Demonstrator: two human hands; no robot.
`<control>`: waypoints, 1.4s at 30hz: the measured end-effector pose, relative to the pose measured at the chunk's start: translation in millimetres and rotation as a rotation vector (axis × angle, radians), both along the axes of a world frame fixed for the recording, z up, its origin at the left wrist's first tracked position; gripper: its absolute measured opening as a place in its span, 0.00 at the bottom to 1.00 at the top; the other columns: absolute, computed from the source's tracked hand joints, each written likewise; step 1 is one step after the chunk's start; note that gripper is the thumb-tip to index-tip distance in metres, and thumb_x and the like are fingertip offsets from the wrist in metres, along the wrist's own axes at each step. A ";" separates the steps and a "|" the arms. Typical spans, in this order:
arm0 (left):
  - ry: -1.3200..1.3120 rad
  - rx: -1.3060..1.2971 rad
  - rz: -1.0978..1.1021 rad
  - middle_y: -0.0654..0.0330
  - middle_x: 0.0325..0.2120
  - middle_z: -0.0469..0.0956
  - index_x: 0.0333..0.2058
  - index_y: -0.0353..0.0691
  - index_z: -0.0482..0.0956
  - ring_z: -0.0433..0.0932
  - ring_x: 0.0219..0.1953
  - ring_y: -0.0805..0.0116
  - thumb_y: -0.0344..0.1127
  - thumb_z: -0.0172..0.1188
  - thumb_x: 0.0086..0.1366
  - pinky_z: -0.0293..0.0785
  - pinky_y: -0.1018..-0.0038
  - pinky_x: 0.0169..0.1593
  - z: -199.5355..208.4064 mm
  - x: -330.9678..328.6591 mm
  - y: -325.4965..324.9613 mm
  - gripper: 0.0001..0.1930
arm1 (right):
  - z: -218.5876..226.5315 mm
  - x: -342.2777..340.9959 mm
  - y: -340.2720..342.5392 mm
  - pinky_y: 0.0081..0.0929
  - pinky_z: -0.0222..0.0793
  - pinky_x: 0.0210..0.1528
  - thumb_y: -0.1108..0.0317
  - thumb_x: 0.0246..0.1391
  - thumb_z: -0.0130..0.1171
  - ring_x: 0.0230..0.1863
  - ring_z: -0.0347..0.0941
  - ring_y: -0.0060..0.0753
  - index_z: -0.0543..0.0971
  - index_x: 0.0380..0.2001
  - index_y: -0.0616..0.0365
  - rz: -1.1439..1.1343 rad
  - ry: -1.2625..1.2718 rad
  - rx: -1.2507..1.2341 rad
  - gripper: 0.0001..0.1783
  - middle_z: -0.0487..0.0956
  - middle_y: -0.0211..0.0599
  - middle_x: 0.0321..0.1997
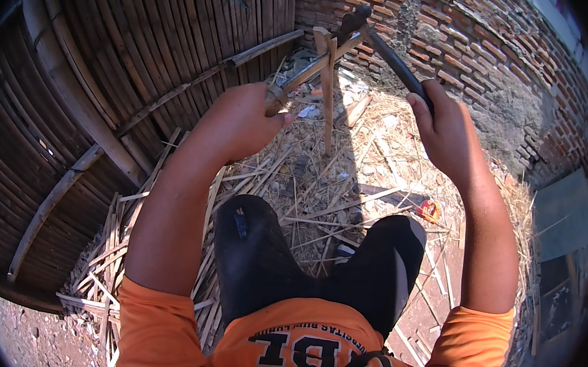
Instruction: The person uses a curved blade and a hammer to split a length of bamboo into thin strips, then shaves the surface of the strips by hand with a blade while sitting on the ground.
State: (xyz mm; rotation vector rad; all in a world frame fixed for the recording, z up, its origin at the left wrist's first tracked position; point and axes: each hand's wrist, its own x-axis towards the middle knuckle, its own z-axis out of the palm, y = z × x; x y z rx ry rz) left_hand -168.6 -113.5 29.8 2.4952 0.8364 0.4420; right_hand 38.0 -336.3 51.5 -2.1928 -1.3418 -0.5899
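My left hand (pixel 247 122) is closed round the wooden handle of a long-bladed knife (pixel 305 74). The blade slants up and away to the right, crossing near the top of an upright split wooden stake (pixel 327 102). My right hand (pixel 445 130) grips the dark handle of a hammer (pixel 395 61). The hammer's dark head is up by the far end of the blade, close to the stake's top; whether they touch I cannot tell. The stake's lower end meets the littered ground.
A bamboo slat wall (pixel 182 27) rises on the left and a brick wall (pixel 453 40) at the back right. Split bamboo strips (pixel 108 265) lie heaped at left and scattered around my bent knees. A red-and-yellow object (pixel 429 210) lies beyond my right knee.
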 end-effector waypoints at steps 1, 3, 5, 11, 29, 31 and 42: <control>0.022 -0.019 0.008 0.53 0.30 0.79 0.40 0.34 0.77 0.78 0.33 0.60 0.48 0.68 0.67 0.73 0.60 0.40 0.7 1.5 -1.6 0.21 | -7.9 -0.1 3.2 0.53 0.69 0.34 0.54 0.70 0.54 0.30 0.77 0.68 0.75 0.44 0.62 0.017 0.072 0.020 0.19 0.79 0.61 0.26; 0.036 -0.015 0.020 0.53 0.30 0.79 0.40 0.34 0.77 0.78 0.33 0.59 0.48 0.68 0.66 0.73 0.60 0.40 -0.2 2.2 -2.5 0.21 | 1.0 0.1 -1.2 0.49 0.69 0.34 0.54 0.70 0.54 0.28 0.78 0.60 0.77 0.45 0.62 0.016 0.064 0.038 0.19 0.79 0.57 0.26; 0.023 0.030 0.029 0.52 0.30 0.80 0.40 0.34 0.77 0.78 0.34 0.59 0.48 0.68 0.66 0.73 0.60 0.41 -4.5 0.4 -0.6 0.21 | 9.5 6.1 -5.5 0.41 0.68 0.32 0.54 0.71 0.54 0.26 0.76 0.46 0.78 0.46 0.61 0.051 0.046 0.180 0.19 0.78 0.49 0.25; 0.002 0.029 0.006 0.51 0.30 0.80 0.39 0.34 0.77 0.78 0.34 0.58 0.48 0.68 0.66 0.73 0.59 0.41 -6.6 4.4 -0.5 0.20 | 29.0 16.7 -13.4 0.32 0.66 0.30 0.46 0.74 0.48 0.25 0.71 0.30 0.76 0.44 0.59 0.142 -0.001 0.537 0.24 0.76 0.38 0.24; 0.018 0.046 0.063 0.50 0.31 0.80 0.39 0.34 0.77 0.79 0.35 0.57 0.49 0.69 0.65 0.73 0.59 0.41 -18.3 12.8 1.7 0.21 | 4.0 10.6 1.8 0.32 0.66 0.30 0.47 0.73 0.50 0.24 0.70 0.33 0.76 0.44 0.60 0.111 0.094 0.439 0.24 0.75 0.39 0.23; 0.008 0.054 0.046 0.50 0.31 0.80 0.38 0.34 0.77 0.79 0.35 0.55 0.49 0.69 0.65 0.73 0.58 0.42 -21.7 14.7 2.8 0.21 | -12.3 9.5 9.0 0.38 0.68 0.31 0.49 0.72 0.51 0.23 0.75 0.45 0.76 0.44 0.60 0.089 0.077 0.248 0.22 0.78 0.47 0.23; 0.017 0.068 0.044 0.48 0.32 0.80 0.37 0.34 0.77 0.80 0.36 0.52 0.50 0.68 0.65 0.73 0.57 0.42 -25.9 11.6 2.6 0.22 | -6.8 9.9 4.4 0.32 0.65 0.28 0.54 0.71 0.55 0.22 0.70 0.36 0.77 0.46 0.62 0.156 0.064 0.476 0.19 0.76 0.45 0.22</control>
